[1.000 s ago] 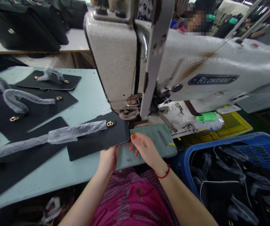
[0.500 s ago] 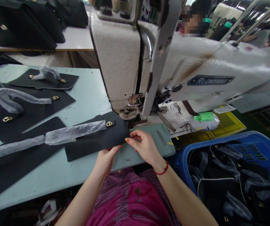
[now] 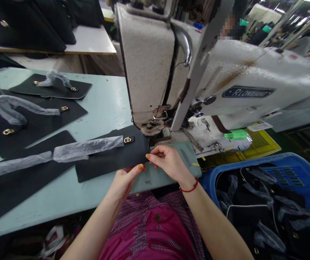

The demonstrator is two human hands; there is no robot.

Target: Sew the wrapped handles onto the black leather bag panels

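Observation:
A black bag panel (image 3: 108, 159) lies on the pale green table, its right end close to the needle area of the sewing machine (image 3: 149, 65). Across it runs a handle (image 3: 87, 148) wrapped in clear plastic, joined by a gold buckle (image 3: 128, 139). My right hand (image 3: 167, 161) pinches the panel's right edge near its front corner. From the front, my left hand (image 3: 125, 180) grips the near edge, thumb on top and fingers hidden underneath.
More black panels (image 3: 49, 86) with wrapped handles lie on the table (image 3: 106, 90) at left. A blue basket (image 3: 211, 173) of similar pieces stands at right, beside a yellow crate (image 3: 263, 139). Black bags (image 3: 27, 25) stand on a white bench behind. A person (image 3: 233, 21) is in the background.
The camera view has shifted slightly. My left thumb has moved a little right along the panel's near edge. The right hand still pinches the corner, and the panel stays nearly in place.

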